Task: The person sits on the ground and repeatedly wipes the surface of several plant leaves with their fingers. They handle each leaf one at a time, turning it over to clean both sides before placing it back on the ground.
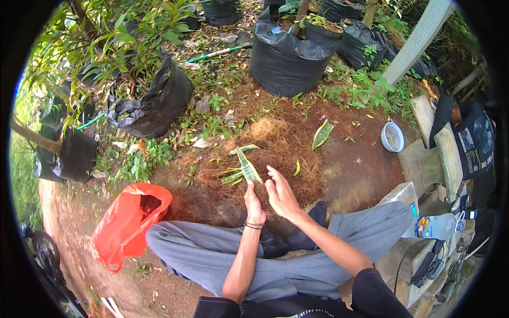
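My left hand [255, 205] pinches the lower end of a snake plant leaf [247, 166], green with yellow edges, which points up and away from me. Just to its right, my right hand [283, 197] has its fingers stretched out and slightly apart, with nothing in them. Beyond both hands a mat of brown fibre [275, 139] is spread on the soil. More cut leaf pieces [231, 178] lie on it behind the held leaf. A separate leaf piece [322, 133] rests at the fibre's right edge, and a small yellow strip [297, 168] lies nearer my right hand.
A red plastic bag [124, 225] with dark brown material inside stands at my left. Black planting bags [289, 61] with plants line the back. To the right are a pale bucket [392, 137], stone benches [421, 159] and a plastic water bottle [435, 227].
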`<state>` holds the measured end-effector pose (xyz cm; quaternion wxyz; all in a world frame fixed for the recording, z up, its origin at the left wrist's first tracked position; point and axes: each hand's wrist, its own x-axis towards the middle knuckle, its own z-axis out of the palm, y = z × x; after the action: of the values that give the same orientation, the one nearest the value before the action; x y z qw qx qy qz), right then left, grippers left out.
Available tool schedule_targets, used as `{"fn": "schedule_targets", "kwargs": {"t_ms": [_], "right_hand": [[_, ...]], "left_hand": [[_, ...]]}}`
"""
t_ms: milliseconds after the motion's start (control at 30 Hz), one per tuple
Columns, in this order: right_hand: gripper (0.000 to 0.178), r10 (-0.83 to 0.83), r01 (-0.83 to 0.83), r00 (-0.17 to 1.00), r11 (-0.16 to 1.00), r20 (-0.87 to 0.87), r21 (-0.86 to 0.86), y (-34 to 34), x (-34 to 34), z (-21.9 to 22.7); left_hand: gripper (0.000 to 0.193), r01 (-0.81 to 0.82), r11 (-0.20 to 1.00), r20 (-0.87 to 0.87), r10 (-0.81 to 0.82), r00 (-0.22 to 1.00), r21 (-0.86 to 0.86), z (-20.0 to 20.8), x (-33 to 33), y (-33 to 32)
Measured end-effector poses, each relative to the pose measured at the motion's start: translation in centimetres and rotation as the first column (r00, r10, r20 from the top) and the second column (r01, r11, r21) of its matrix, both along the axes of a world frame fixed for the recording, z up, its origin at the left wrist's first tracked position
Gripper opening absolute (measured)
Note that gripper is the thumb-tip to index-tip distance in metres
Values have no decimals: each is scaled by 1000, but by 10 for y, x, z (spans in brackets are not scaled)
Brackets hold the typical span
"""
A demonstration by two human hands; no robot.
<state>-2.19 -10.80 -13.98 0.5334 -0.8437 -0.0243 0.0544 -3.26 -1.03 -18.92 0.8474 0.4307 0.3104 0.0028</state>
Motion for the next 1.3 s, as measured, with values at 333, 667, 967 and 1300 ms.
{"fn": "schedule_targets", "kwargs": {"t_ms": [333, 667, 967, 1300], "right_hand": [[52, -16, 61, 992, 931, 125, -360, 23, 9, -19], [31, -342, 327, 939, 914, 22, 239, -21, 39, -3], [22, 94, -107, 902, 994, -422, -6, -40, -3, -86], [31, 152, -204, 955, 960, -255, -192, 12, -41, -126]], "left_hand": [[40, 66, 930, 50, -52, 997, -362, -3, -15, -13], [39, 94, 958, -14, -102, 995, -270, 3, -3, -4], [39, -225, 927, 67, 256, 964, -300, 13, 14, 67], [36, -258, 923, 51, 283, 958, -286, 4, 10, 69]]}}
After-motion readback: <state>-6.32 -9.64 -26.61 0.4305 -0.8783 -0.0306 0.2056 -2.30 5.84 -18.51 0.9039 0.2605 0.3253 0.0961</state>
